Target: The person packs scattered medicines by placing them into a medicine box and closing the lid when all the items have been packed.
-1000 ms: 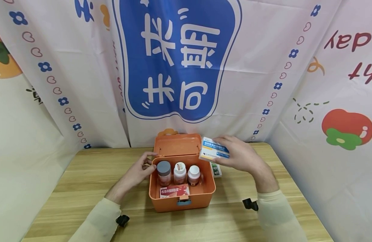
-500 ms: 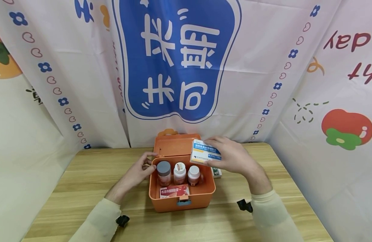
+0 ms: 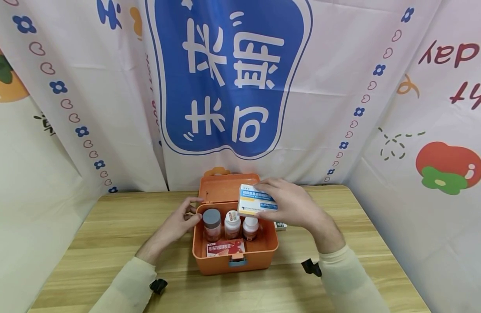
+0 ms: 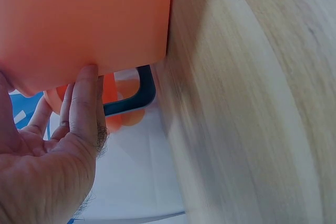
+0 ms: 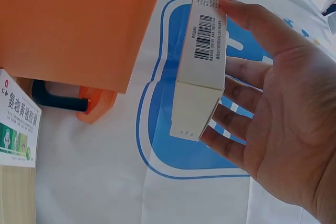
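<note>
An orange medicine case [image 3: 214,264] stands on the table with its lid [image 3: 224,187] raised at the back. My left hand [image 3: 179,224] touches its back left corner, thumb at the rim; in the left wrist view extended fingers [image 4: 83,95] rest against the wall. Between thumb and fingers, my right hand [image 3: 293,206] grips a white, blue and yellow medicine box [image 3: 250,204], held tilted above the case's back right part. Inside the case are a grey-capped bottle [image 3: 212,226], two white-capped bottles [image 3: 232,226] and a red medicine box [image 3: 224,248].
Behind the case's right side lies a white and green medicine box [image 3: 280,226], partly hidden. The wood-grain table [image 3: 127,226] ends at a printed white curtain [image 3: 322,108]. A dark handle [image 4: 136,98] sticks out beyond the case in the left wrist view.
My right hand has carried the white and blue medicine box leftward and slightly down, from beside the lid's right edge to above the right white-capped bottle. The left hand stays at the case's corner.
</note>
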Action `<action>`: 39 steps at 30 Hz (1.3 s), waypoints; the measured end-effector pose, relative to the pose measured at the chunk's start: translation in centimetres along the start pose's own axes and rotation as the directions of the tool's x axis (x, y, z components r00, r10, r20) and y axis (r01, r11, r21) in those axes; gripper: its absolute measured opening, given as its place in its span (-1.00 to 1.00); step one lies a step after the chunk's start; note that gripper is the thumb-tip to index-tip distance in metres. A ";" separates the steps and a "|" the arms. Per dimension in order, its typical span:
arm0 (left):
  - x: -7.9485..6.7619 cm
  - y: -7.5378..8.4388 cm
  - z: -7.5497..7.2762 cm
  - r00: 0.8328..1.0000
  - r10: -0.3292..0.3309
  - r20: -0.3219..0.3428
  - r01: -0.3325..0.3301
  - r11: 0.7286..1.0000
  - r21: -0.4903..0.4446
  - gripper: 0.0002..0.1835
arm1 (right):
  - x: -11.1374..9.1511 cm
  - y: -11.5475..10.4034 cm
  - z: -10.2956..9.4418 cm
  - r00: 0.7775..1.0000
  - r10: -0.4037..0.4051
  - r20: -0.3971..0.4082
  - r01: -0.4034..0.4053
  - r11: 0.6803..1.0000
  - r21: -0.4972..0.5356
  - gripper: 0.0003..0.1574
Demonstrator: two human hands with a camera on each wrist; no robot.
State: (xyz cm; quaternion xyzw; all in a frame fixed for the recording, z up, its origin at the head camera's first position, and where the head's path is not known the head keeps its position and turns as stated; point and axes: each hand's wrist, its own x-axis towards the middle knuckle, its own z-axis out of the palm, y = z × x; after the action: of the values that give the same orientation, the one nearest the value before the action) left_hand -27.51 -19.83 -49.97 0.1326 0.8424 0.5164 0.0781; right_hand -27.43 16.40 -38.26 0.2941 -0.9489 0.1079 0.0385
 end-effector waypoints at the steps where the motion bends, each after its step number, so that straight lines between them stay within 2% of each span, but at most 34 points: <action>1: 0.0 0.0 0.0 1.000 -0.005 -0.001 0.005 1.000 0.004 -0.48 | 0.0 -0.1 0.1 1.000 -0.003 0.000 0.003 1.000 -0.003 -0.02; 19: 0.1 -0.1 0.1 1.000 -0.013 -0.007 0.013 0.999 0.033 -0.48 | 0.5 -2.1 0.7 0.996 -0.090 0.012 0.091 0.993 -0.080 0.00; 28: 0.1 -0.1 0.1 1.000 -0.008 -0.008 0.009 1.000 0.028 -0.48 | 0.5 -2.9 1.4 0.986 -0.168 0.007 0.168 0.980 -0.104 0.00; 39: 0.0 -0.2 0.1 1.000 0.007 -0.003 -0.006 1.000 0.018 -0.47 | 0.5 -4.2 1.9 0.984 -0.166 0.059 0.172 0.978 -0.120 -0.02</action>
State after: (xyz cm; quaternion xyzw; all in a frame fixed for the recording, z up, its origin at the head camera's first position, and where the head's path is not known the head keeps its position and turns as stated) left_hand -27.57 -19.86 -50.21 0.1353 0.8468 0.5091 0.0740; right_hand -25.52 12.33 -39.33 0.3732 -0.9260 0.0378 0.0427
